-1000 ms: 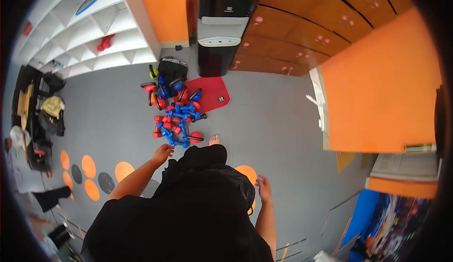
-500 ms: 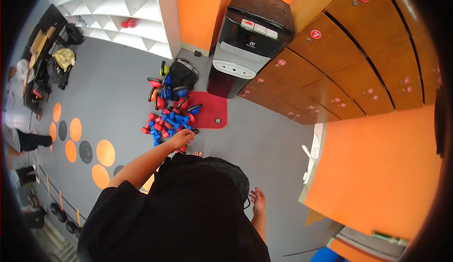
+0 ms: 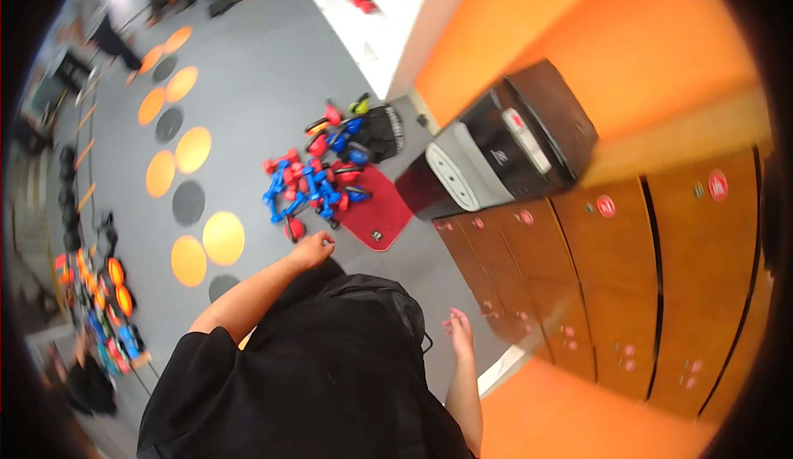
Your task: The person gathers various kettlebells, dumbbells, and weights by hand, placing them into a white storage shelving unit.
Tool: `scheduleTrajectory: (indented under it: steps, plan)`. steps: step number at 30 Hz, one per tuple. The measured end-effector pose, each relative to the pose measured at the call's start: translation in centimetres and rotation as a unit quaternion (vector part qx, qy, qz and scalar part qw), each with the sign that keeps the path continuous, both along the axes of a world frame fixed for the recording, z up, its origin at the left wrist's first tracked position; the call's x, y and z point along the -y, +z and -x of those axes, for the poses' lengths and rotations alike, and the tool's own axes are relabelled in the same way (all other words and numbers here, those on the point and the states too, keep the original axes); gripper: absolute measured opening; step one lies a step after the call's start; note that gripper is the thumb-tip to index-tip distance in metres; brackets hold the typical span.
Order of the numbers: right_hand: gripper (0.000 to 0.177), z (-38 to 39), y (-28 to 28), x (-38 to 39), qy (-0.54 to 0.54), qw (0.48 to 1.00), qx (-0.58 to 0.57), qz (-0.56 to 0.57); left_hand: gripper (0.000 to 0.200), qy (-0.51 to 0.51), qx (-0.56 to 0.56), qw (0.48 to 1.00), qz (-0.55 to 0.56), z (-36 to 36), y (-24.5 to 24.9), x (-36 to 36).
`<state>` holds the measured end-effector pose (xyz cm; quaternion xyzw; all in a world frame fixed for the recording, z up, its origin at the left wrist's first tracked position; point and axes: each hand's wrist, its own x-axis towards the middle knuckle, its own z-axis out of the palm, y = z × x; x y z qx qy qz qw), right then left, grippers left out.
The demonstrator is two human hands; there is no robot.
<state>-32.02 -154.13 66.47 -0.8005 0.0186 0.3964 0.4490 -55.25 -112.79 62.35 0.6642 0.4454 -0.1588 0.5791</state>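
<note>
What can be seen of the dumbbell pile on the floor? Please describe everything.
The pile is a loose heap of small red and blue dumbbells, smooth-coated as it looks, lying crosswise on the grey floor. One side lies on a red mat; a black bag sits next to it. The left hand is just beside its near edge; whether it touches cannot be told.

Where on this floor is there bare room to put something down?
Bare grey floor lies between the painted orange and grey circles and the pile of red and blue dumbbells, and beyond the pile toward the white shelving. Crowded around the pile, the red mat and the black water dispenser.
</note>
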Motion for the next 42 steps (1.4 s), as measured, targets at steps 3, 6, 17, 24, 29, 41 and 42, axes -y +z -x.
scheduleTrajectory:
  steps: [3,6,17,24,29,41,42]
  plan:
    - [0.034,-6.6,-1.5,-4.3,0.182,0.979,-0.064,0.073,0.037,0.025,-0.024,0.978,-0.205,3.3,1.7,1.9]
    - [0.027,-9.4,-2.1,-11.3,0.323,0.940,-0.041,0.101,0.035,0.057,-0.068,0.977,-0.194,6.2,2.9,2.2]
    - [0.028,-3.9,-14.2,-27.8,0.509,0.846,0.011,0.157,0.055,0.082,-0.151,0.984,-0.043,12.2,-9.3,-1.4]
    - [0.037,-0.5,-26.2,-40.4,0.586,0.795,0.063,0.147,0.070,0.162,-0.183,0.969,0.045,10.7,-18.7,1.5]
    - [0.063,0.2,-47.9,-51.5,0.506,0.859,0.002,0.083,0.050,0.176,-0.243,0.954,-0.013,5.9,-20.7,0.1]
    - [0.050,4.9,-69.5,-63.6,0.508,0.806,0.205,0.226,0.026,0.233,-0.232,0.944,0.030,2.0,-24.2,0.2]
    - [0.048,4.7,-69.3,-63.1,0.504,0.813,0.214,0.197,0.026,0.237,-0.227,0.944,0.020,2.1,-24.2,0.3]
